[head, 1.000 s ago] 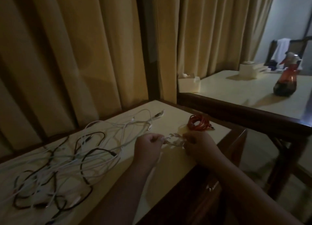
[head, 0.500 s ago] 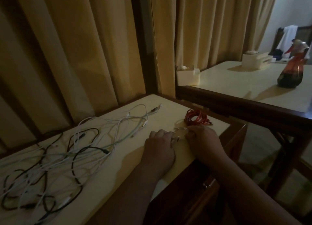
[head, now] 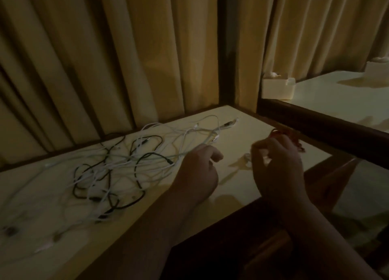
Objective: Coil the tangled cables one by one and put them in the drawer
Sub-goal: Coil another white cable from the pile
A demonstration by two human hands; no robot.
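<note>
A tangle of white and black cables (head: 117,166) is spread over the left and middle of the pale table top (head: 235,187). My left hand (head: 197,172) rests at the tangle's right edge with its fingers curled; blur hides whether a white strand is pinched in it. A small pale coiled cable (head: 245,162) lies on the table between my hands. My right hand (head: 275,168) hovers just right of that coil, fingers loosely curled, with nothing seen in it. A red coiled cable (head: 280,133) lies behind the right hand, partly hidden. No drawer is in view.
Yellow curtains (head: 126,58) hang close behind the table. A higher dark-edged table (head: 328,124) adjoins on the right, carrying a white box (head: 277,88). The near table edge drops to dark wood (head: 242,233) below my arms. The room is dim.
Both hands have let go of the small pale coil, which now lies on the table. My left hand has moved left to the tangle; my right hand has lifted. The view has turned left.
</note>
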